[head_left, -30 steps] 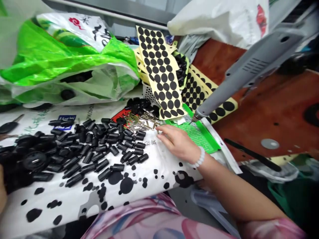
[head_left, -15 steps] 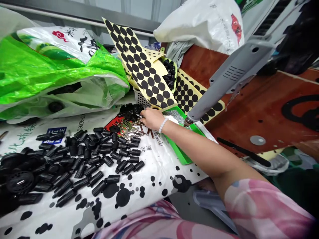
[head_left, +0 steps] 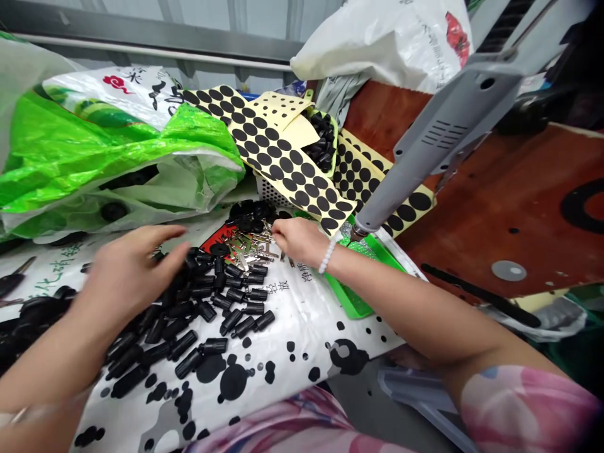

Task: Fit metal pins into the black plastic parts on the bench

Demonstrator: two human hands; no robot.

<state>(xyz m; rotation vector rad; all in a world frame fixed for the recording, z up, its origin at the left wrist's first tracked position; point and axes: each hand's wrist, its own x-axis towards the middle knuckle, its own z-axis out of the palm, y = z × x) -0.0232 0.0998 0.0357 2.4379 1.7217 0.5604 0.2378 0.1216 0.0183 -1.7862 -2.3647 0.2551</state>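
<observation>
My left hand (head_left: 126, 272) hovers over the pile of black ribbed plastic cylinders (head_left: 214, 346), its thumb and fingers apart and nothing between them. At the right edge of a heap of small metal strips (head_left: 248, 251), my right hand (head_left: 301, 240) has its fingertips pinched together. What they hold, if anything, is too small to make out. Black round plastic parts (head_left: 250, 215) lie just behind the strips. Beneath my right wrist is a green tray (head_left: 353, 305) with small shiny pieces in it.
A grey electric screwdriver (head_left: 415, 148) hangs slanted over the tray. Sheets of black round stickers (head_left: 278, 160) lean over a basket of black parts (head_left: 323, 141). A green and white bag (head_left: 117, 151) stands at the back left. A red-brown board (head_left: 495, 207) is on the right.
My left hand has come into view from the left, above the cylinders. My right hand has shifted slightly right and down, and the sticker sheet has dropped lower over the basket.
</observation>
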